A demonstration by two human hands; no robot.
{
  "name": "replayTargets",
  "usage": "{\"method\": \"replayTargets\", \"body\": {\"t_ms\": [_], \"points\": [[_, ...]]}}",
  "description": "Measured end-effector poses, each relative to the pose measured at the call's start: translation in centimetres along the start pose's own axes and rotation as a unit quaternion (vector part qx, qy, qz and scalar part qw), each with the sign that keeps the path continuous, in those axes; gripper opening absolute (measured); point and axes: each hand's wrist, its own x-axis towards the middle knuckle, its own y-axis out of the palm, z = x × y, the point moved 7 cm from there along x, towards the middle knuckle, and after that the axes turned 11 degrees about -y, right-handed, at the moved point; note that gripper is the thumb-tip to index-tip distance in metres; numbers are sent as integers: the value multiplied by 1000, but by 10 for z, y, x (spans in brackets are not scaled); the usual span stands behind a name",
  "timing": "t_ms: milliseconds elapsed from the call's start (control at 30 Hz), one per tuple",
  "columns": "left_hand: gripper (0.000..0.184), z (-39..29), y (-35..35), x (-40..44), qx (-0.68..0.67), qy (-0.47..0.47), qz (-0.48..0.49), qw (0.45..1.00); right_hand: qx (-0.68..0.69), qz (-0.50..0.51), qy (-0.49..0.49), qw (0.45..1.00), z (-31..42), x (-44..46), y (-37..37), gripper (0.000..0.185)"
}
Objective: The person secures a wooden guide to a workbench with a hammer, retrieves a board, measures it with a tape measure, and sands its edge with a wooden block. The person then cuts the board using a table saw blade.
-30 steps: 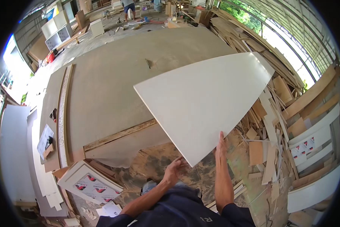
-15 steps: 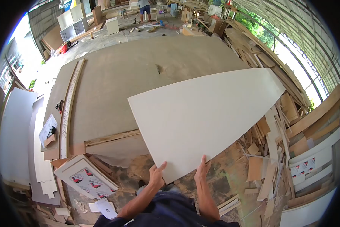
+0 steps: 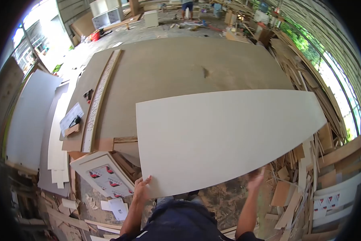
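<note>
A large white panel lies partly over the brown tabletop, its near edge jutting out toward my body. My left hand grips the panel's near left corner, thumb on top and the other fingers underneath. Farther right, my right hand is at the near edge, its fingertips hidden beneath the panel. A long narrow strip lies across the left part of the tabletop.
Left on the table are a sheet of paper and a dark tool. A framed board leans below. Wood offcuts lie right. A person stands far back.
The white panel has turned and now lies more squarely along the table's near side. My left hand has moved left with its corner; my right hand has slid right along the near edge.
</note>
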Motion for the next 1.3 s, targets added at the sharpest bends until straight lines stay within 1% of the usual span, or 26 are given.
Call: {"method": "replayTargets", "body": {"t_ms": [33, 67, 100, 133, 200, 233, 300, 333, 367, 400, 467, 500, 567, 667, 700, 767, 833, 933, 1000, 1033, 1067, 1133, 1167, 1200, 1267, 1300], "points": [[20, 1, -21, 7, 9, -1, -5, 1000, 28, -5, -18, 999, 8, 25, -18, 48], [19, 1, -40, 13, 16, -3, -9, 1000, 47, 122, -8, 991, 22, 35, -8, 52], [19, 0, -58, 18, 15, 2, -6, 1000, 5, -30, -48, 998, 21, 52, -28, 57], [19, -4, -67, 15, 6, 3, -14, 1000, -22, -21, -73, 997, 19, 61, -28, 66], [19, -21, -85, 8, 18, 3, -41, 999, -113, -9, 4, 994, -17, 86, -49, 71], [20, -18, -109, 18, 33, 17, -35, 999, -117, 2, 9, 993, -35, 77, -43, 71], [21, -29, -134, 19, 34, 15, -72, 997, -75, -114, -7, 991, -71, 45, -34, 70], [23, -35, -146, 18, 45, 8, -103, 994, -80, -118, -3, 990, -75, 24, -18, 69], [25, -50, -154, 12, 76, 32, -118, 990, -85, -125, 0, 988, -76, 2, -3, 68], [25, -53, -176, 20, 73, 32, -119, 990, -87, -122, 0, 989, -86, -7, 4, 68], [30, -54, -236, 48, 145, -3, -168, 975, -112, -140, 58, 982, -111, -31, 2, 66], [30, -57, -258, 61, 144, -3, -168, 975, -113, -139, 57, 982, -120, -42, 11, 66], [39, -71, -295, 75, 156, 31, -201, 967, -95, -136, 73, 983, -140, -69, 29, 63], [39, -103, -314, 76, 172, 67, -211, 960, -98, -112, 78, 986, -162, -100, 53, 59], [40, -105, -332, 87, 192, 65, -214, 956, -97, -99, 70, 988, -159, -112, 69, 55], [38, -118, -336, 87, 191, 75, -211, 956, -97, -100, 81, 987, -164, -120, 80, 55], [36, -129, -338, 89, 190, 83, -206, 956, -100, -102, 92, 985, -171, -124, 86, 54], [39, -134, -337, 94, 199, 61, -205, 956, -107, -110, 71, 986, -178, -116, 86, 52], [36, -138, -337, 94, 195, 53, -224, 953, -92, -64, 90, 990, -185, -113, 83, 50], [39, -137, -342, 101, 203, 62, -218, 953, -83, -52, 92, 991, -189, -111, 81, 47], [39, -136, -338, 101, 215, 60, -207, 953, -79, -66, 86, 991, -190, -113, 78, 47], [46, -149, -332, 90, 280, 105, -328, 896, -62, -36, 90, 993, -190, -114, 76, 42], [50, -146, -349, 100, 305, 131, -352, 875, -94, 20, 117, 989, -191, -113, 68, 48], [54, -144, -368, 109, 328, 159, -376, 852, -88, 4, 109, 990, -182, -113, 62, 48], [65, -136, -369, 95, 380, 203, -526, 733, -56, 16, 216, 975, -168, -119, 74, 59], [65, -133, -348, 91, 383, 206, -522, 733, -70, 41, 228, 970, -163, -106, 64, 70]]}}
